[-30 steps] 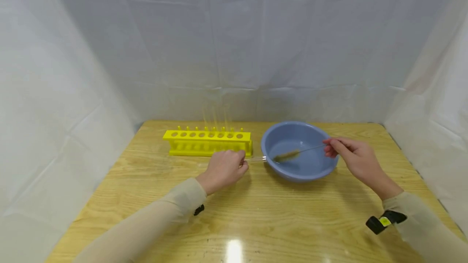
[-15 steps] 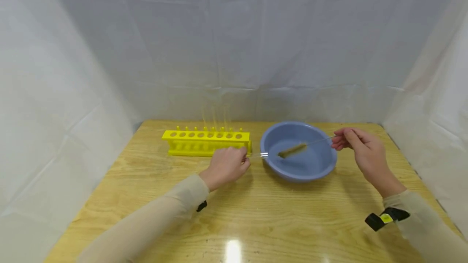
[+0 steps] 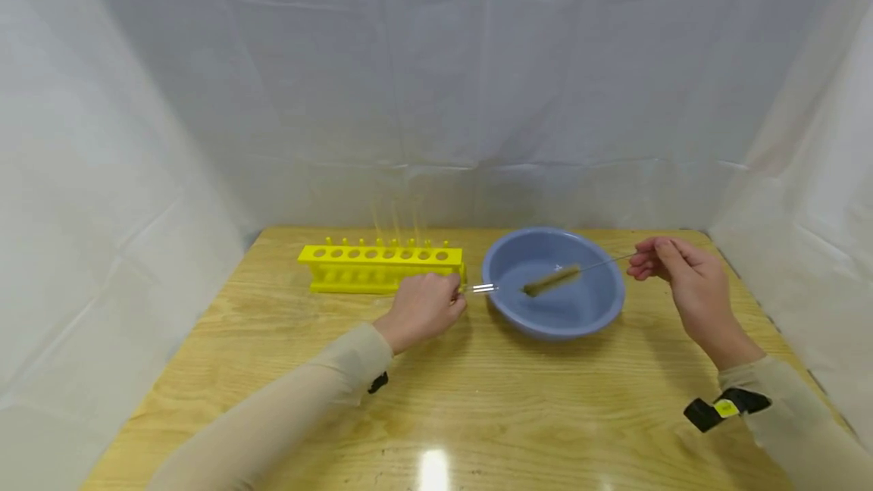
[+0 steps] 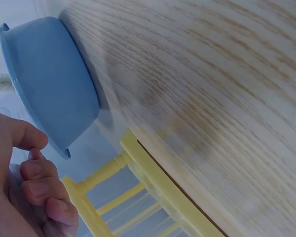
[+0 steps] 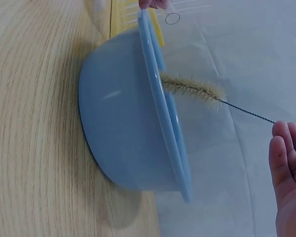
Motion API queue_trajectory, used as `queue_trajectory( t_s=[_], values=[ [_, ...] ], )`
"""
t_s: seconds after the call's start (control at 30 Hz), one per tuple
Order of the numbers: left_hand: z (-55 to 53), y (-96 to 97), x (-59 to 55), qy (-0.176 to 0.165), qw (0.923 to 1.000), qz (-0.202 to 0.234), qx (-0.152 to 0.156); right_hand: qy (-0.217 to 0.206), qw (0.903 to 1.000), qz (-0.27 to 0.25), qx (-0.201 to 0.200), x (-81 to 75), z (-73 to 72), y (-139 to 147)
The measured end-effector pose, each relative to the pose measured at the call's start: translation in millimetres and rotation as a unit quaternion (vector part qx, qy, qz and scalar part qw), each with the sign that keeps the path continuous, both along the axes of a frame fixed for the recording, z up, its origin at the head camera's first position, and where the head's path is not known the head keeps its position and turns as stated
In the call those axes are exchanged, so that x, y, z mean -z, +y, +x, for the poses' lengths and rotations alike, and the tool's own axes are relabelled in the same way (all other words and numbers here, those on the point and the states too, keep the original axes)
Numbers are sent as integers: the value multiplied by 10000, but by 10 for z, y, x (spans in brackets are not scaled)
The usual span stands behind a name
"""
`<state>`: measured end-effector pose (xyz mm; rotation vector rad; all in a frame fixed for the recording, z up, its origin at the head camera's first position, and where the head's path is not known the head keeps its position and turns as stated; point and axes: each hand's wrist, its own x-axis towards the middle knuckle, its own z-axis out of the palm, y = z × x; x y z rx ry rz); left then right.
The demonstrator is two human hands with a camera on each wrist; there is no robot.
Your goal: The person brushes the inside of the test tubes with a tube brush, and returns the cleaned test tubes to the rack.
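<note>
My left hand (image 3: 424,309) grips a clear glass test tube (image 3: 483,289), its mouth pointing right over the left rim of the blue basin (image 3: 580,311). Curled fingers show in the left wrist view, while most of the tube is hidden by the hand. To the right, my right hand (image 3: 692,286) pinches the thin wire handle of a test tube brush (image 3: 552,280). The brush's tan bristles slant down over the basin, apart from the tube's mouth. In the right wrist view, the bristle head (image 5: 195,88) overlaps the basin's rim and the twisted wire runs to my fingertips.
Behind my left hand stands a yellow test tube rack (image 3: 382,254) with several clear tubes (image 3: 395,220) upright toward its right end. The wooden table (image 3: 518,415) ends at a pale sheet (image 3: 436,97) behind, with more sheeting on both sides.
My right hand has drawn the brush right and slightly up, widening the gap between its tip and the tube's mouth. The left hand has hardly moved, still holding the tube.
</note>
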<state>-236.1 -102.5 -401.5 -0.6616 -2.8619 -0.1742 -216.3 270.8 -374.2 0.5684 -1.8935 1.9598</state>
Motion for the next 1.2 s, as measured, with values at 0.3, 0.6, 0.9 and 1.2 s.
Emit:
queue_trajectory(
  t_s=[0.3, 0.6, 0.9, 1.2],
  values=[
    [-29, 33, -3, 71, 9999, 77, 86, -169, 9987, -456, -182, 0, 7, 57],
    [-63, 90, -16, 181, 9993, 219, 228, -495, 9828, -1628, -712, -2, 20, 73],
    [-81, 122, -25, 61, 9997, 162, 154, -883, 9604, -2407, -1092, 25, 8, 78],
    [-81, 151, -25, 46, 9996, 191, 207, -1006, 9539, -2566, -1188, 55, 13, 62]
  ],
)
